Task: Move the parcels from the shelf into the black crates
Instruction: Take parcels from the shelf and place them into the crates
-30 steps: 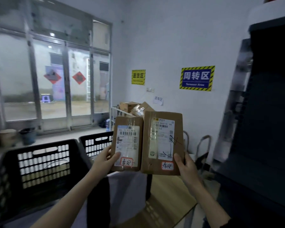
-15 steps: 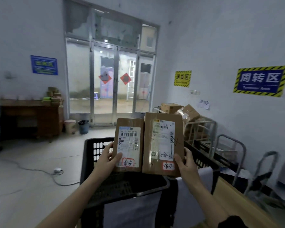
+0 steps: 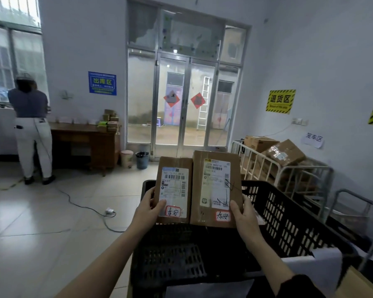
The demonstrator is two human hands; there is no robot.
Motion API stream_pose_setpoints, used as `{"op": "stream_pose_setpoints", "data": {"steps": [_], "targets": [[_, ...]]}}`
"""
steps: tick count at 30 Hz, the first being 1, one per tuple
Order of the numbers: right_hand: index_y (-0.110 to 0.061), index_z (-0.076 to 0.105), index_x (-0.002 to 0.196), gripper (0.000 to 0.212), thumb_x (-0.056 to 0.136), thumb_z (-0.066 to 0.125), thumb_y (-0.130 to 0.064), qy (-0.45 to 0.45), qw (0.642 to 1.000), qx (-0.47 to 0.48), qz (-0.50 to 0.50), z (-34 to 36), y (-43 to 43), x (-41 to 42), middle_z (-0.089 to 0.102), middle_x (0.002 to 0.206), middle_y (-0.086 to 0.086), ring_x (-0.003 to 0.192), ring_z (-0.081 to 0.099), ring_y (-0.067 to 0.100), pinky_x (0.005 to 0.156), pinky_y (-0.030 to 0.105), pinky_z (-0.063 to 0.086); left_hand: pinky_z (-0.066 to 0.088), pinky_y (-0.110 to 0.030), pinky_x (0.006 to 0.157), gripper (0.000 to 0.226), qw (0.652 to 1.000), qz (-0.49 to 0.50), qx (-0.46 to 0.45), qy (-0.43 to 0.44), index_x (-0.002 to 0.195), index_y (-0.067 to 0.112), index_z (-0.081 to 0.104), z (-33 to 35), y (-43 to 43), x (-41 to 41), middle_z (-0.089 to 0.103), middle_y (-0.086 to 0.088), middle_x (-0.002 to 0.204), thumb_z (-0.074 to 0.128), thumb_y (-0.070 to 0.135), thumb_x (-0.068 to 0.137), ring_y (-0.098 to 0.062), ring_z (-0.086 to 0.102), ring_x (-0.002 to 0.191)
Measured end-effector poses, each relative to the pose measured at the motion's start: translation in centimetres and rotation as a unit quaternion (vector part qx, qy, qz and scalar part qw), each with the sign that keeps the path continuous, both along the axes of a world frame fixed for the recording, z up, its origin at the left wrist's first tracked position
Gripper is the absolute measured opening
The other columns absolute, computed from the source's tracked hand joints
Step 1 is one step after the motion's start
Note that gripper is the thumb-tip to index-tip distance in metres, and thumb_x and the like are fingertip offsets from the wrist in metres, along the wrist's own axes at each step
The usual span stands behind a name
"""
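I hold two flat brown cardboard parcels upright, side by side, above a black crate (image 3: 289, 220). The smaller parcel (image 3: 174, 188) is gripped at its lower left edge by my left hand (image 3: 148, 208). My right hand (image 3: 244, 216) grips the lower right corner of the larger parcel (image 3: 215, 188). Both parcels carry white shipping labels and a red-bordered sticker with handwriting. The crate has slotted walls, and no parcels show inside it. The shelf is out of view.
A person (image 3: 30, 125) stands at a wooden desk (image 3: 84, 143) at the left wall. A cable and plug (image 3: 109, 211) lie on the tiled floor. Metal cage carts with cardboard boxes (image 3: 284, 151) line the right wall. Glass doors (image 3: 181, 100) are straight ahead, with two bins (image 3: 142, 160) beside them.
My view has swung left, from the dark shelf to the room and doors. Both parcels stay in my hands, now over one crate seen from its near end.
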State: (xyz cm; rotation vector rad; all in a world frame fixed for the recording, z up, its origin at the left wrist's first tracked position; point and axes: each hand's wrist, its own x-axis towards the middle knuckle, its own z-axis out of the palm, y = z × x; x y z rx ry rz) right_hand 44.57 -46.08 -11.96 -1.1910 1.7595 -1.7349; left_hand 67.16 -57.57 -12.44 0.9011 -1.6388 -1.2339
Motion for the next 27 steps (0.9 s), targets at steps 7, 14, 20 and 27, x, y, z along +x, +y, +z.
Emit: {"op": "stream_pose_setpoints", "data": {"steps": [7,14,20,27], "targets": [[-0.012,0.035,0.137,0.041,0.098,0.043,-0.023,-0.009,0.999,0.048,-0.006,-1.4,-7.0,-3.7,0.056,0.100,-0.001,0.084,0.059,0.013,0.069,0.027,0.046,0.055,-0.041,0.086,0.026,0.998,0.048,0.026,-0.021,0.115,0.030,0.044,-1.9,-4.8,-4.0,0.064,0.006,0.100,0.050,0.015,0.094,-0.017,0.066,0.093],[-0.012,0.037,0.136,0.039,0.100,0.039,-0.023,-0.023,0.993,0.117,0.001,-4.4,-12.7,-5.7,0.057,0.109,0.003,0.086,0.056,0.014,0.072,0.030,0.048,0.050,-0.046,0.093,0.021,0.987,0.121,0.104,-0.037,0.111,0.031,0.046,-6.1,-8.0,-6.5,0.063,0.004,0.100,0.048,0.019,0.094,-0.020,0.064,0.096],[-0.010,0.039,0.134,0.037,0.099,0.040,-0.022,-0.073,0.982,0.173,0.026,-7.8,-16.0,-6.7,0.057,0.088,-0.007,0.077,0.058,0.008,0.061,0.024,0.047,0.051,-0.042,0.091,0.027,0.972,0.144,0.181,-0.039,0.121,0.021,0.047,-9.4,-9.6,-7.7,0.062,0.000,0.103,0.047,0.015,0.095,-0.022,0.064,0.098],[-0.010,0.041,0.133,0.038,0.097,0.045,-0.023,-0.136,0.961,0.242,0.007,-14.2,-18.4,-6.9,0.057,0.089,-0.003,0.073,0.057,0.008,0.056,0.022,0.044,0.050,-0.044,0.095,0.030,0.939,0.175,0.279,-0.103,0.125,0.018,0.050,-14.2,-11.5,-8.4,0.066,-0.003,0.102,0.045,0.017,0.096,-0.024,0.065,0.096]]}}
